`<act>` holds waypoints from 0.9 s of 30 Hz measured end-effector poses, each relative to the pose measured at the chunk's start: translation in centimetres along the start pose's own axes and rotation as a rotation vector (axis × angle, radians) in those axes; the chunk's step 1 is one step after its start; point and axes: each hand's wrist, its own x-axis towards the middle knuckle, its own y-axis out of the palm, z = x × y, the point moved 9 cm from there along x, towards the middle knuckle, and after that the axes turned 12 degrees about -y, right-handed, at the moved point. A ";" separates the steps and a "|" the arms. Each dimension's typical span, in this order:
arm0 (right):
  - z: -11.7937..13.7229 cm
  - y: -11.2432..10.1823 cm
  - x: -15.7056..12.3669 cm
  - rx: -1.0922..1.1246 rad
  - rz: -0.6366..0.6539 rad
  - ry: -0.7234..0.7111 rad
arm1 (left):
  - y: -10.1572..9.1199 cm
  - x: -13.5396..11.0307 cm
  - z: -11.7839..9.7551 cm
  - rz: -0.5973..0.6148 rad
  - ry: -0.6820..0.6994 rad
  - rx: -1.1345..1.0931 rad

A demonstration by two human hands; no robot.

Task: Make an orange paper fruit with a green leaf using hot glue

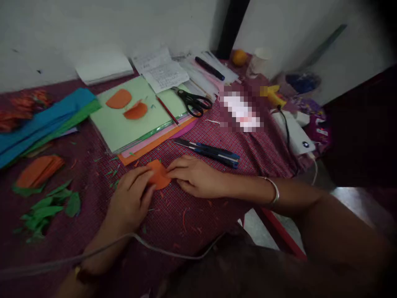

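Between my two hands is a small orange paper piece (160, 175) with a rounded edge, just above or on the checked cloth. My left hand (132, 194) pinches its left side, and my right hand (198, 176) grips its right edge between thumb and fingers. Just beyond the right hand lies a blue-and-black box cutter (214, 153). Two more orange paper cutouts (119, 99) rest on a pale green sheet stack (114, 132). At the left are stacked orange paper petals (40, 170) and a heap of green paper leaves (43, 213).
Black-handled scissors (197, 102) and a red pencil (167, 111) lie on the sheets. Blue crepe paper (52, 118) is at the far left. A white power bank (294, 132) with a cable stands at the right. A grey cord (145, 244) crosses over my left forearm. Paper scraps litter the cloth.
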 end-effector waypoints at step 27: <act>0.9 0.2 0.3 0.282 0.032 -0.010 | -0.3 -0.9 -0.1 0.046 -0.089 0.039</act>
